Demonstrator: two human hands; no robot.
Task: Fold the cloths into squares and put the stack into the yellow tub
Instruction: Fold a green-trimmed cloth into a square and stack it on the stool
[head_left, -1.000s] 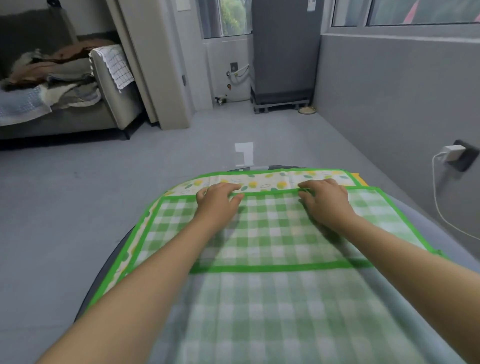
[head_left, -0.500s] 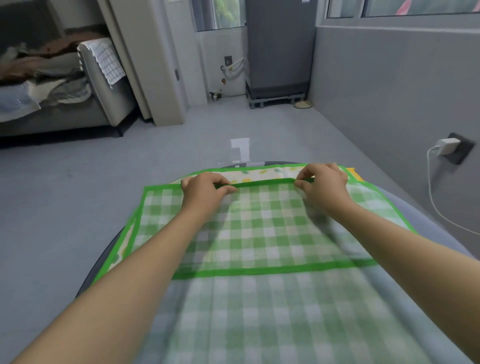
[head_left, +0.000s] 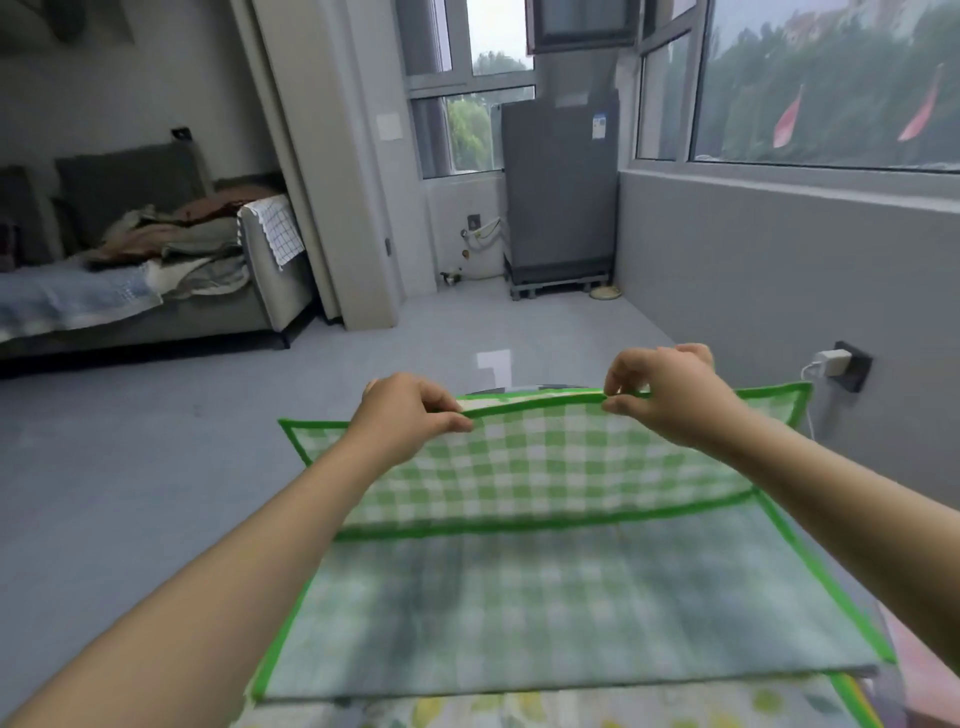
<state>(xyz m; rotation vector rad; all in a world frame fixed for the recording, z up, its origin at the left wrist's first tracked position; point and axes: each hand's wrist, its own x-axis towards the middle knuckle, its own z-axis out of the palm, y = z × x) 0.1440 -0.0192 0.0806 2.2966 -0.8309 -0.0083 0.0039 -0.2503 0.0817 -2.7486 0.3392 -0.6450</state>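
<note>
A green-and-white checked cloth with a bright green border is lifted at its far edge. My left hand pinches that edge left of centre, and my right hand pinches it right of centre. The cloth's near part lies folded over, flat and blurred. Under it, at the bottom of the view, shows a cloth with a yellow and green lemon print. The yellow tub is out of view.
A grey floor stretches ahead. A sofa piled with clothes stands at the left. A grey appliance stands by the window. A charger is plugged into the right wall, its cable hanging down.
Both hands have raised the cloth's far edge off the surface, where it lay flat before. My head has tilted up, showing more of the room and windows.
</note>
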